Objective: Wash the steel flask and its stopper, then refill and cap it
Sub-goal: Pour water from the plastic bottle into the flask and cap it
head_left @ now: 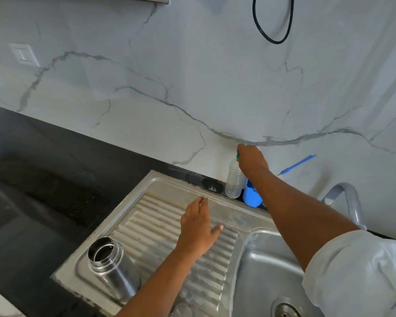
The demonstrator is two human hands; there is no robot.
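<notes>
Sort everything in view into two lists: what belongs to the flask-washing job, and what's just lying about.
In the job: open steel flask on the ribbed drainboard; steel sink basin; curved metal tap; clear ribbed plastic bottle, gripped by the right hand.

Lying about: blue plastic cup; blue-handled tool against the wall; white wall switch; black cable loop.

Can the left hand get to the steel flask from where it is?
Probably yes. The left hand hovers open and empty over the drainboard, and the steel flask stands uncapped beside its forearm with nothing between them. The right hand grips the plastic bottle.
</notes>
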